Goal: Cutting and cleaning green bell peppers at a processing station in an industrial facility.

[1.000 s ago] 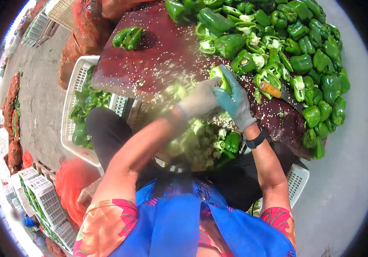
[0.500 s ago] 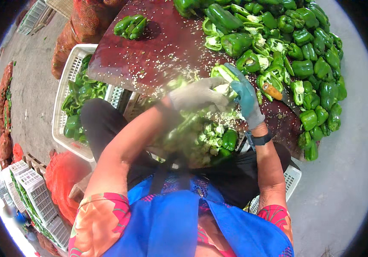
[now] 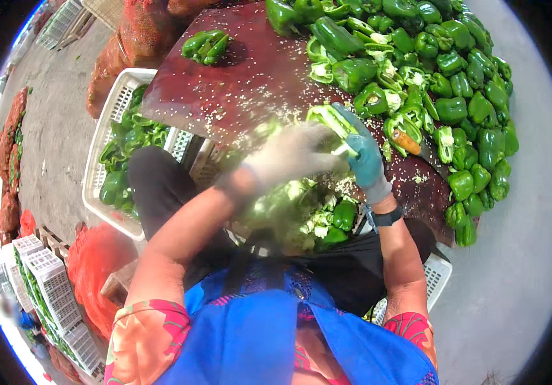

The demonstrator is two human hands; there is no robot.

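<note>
My right hand, in a teal-and-white glove, grips a cut-open green bell pepper, its pale inner ribs showing. Close on its left is my left hand, in a whitish glove; motion blurs its fingers, so whether it holds anything is unclear. A knife with an orange-brown handle lies among the peppers just right of my right hand. Beneath my hands, between my knees, pale pepper cores lie with some green pieces, partly smeared by a lens blur.
A dark red tabletop strewn with seeds carries a large heap of green peppers at the right and cut pepper pieces far left. A white crate of peppers stands left by my knee. Red mesh sacks and stacked crates sit farther left.
My left hand has drawn back slightly left from the pepper's core and blurred. The pepper in my right hand has tilted and shifted a little left.
</note>
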